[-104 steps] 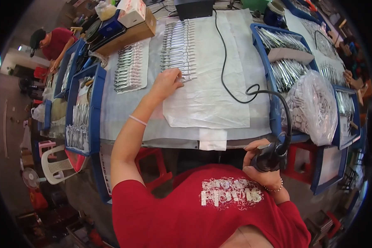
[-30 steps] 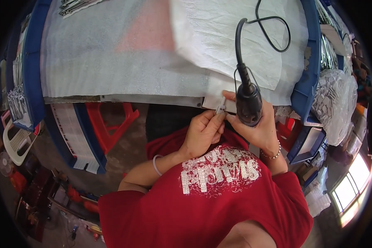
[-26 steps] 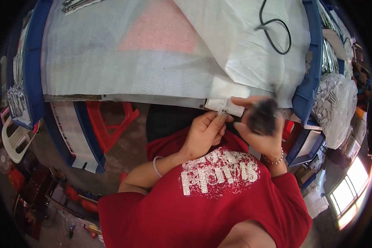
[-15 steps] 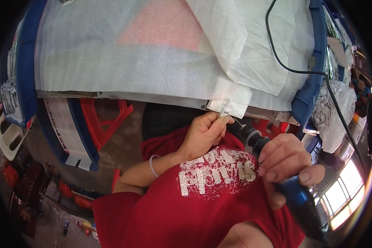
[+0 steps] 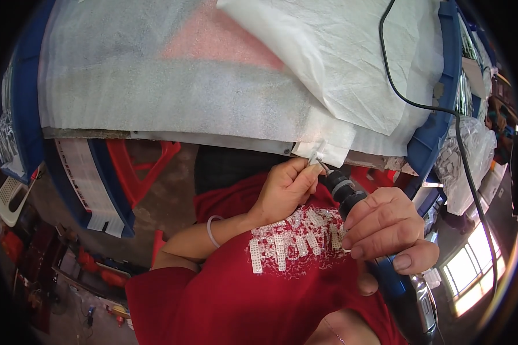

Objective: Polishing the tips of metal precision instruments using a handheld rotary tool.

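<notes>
At the near edge of the covered table, my left hand point(image 5: 285, 187) is closed, thumb and forefinger pinching a small pale metal piece point(image 5: 315, 158). Behind that piece lies a folded patch of white cloth point(image 5: 335, 150) that hangs over the edge. My right hand point(image 5: 385, 227) wraps round a blue and black rotary tool point(image 5: 398, 290), held at a slant with its black chuck toward the table. The thin bit reaches up to the metal piece beside my left thumb; whether it touches is too small to tell.
White sheeting point(image 5: 213, 98) covers the tabletop, with a loose fold at right. A black cable point(image 5: 388, 75) crosses it. Blue rails point(image 5: 452, 69) bound the sides. Below stand a red stool point(image 5: 135, 172) and a blue-edged panel point(image 5: 92, 178). A clear plastic bag point(image 5: 466, 164) hangs at right.
My right hand and the rotary tool have shifted left, bringing the bit up to the metal piece. The left hand keeps its pinch, nearly in place. The loose sheet fold spreads further left.
</notes>
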`<state>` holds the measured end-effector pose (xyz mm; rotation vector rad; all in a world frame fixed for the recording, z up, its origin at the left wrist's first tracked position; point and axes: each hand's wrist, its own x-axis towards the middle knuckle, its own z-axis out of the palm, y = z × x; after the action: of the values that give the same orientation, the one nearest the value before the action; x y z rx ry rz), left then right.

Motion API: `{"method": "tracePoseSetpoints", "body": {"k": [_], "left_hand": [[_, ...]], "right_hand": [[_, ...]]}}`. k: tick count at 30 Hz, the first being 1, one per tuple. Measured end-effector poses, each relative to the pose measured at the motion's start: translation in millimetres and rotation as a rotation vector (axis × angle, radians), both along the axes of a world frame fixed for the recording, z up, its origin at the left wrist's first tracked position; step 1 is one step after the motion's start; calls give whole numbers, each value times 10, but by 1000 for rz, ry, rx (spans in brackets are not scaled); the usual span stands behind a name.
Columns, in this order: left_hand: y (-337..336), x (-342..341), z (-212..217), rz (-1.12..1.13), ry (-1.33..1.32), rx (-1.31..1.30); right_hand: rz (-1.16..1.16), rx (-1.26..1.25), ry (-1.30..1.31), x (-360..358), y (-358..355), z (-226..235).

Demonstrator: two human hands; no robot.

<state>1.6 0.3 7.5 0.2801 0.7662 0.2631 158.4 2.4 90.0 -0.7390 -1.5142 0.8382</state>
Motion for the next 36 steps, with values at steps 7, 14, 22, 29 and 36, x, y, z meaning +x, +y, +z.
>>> {"method": "tracePoseSetpoints", "body": {"k": [7, 14, 22, 29, 36], "left_hand": [[-15, -5, -13, -7, 3, 45], [-41, -9, -40, -37, 54, 173], [-46, 4, -51, -32, 120, 276], [-86, 24, -64, 15, 110, 209], [-96, 36, -53, 43, 73, 155]], "right_hand": [[-32, -34, 127, -81, 2, 17], [-51, -61, 105, -149, 18, 52], [-32, -63, 118, -171, 98, 12], [9, -54, 29, -118, 131, 5], [-25, -59, 91, -160, 63, 32]]}}
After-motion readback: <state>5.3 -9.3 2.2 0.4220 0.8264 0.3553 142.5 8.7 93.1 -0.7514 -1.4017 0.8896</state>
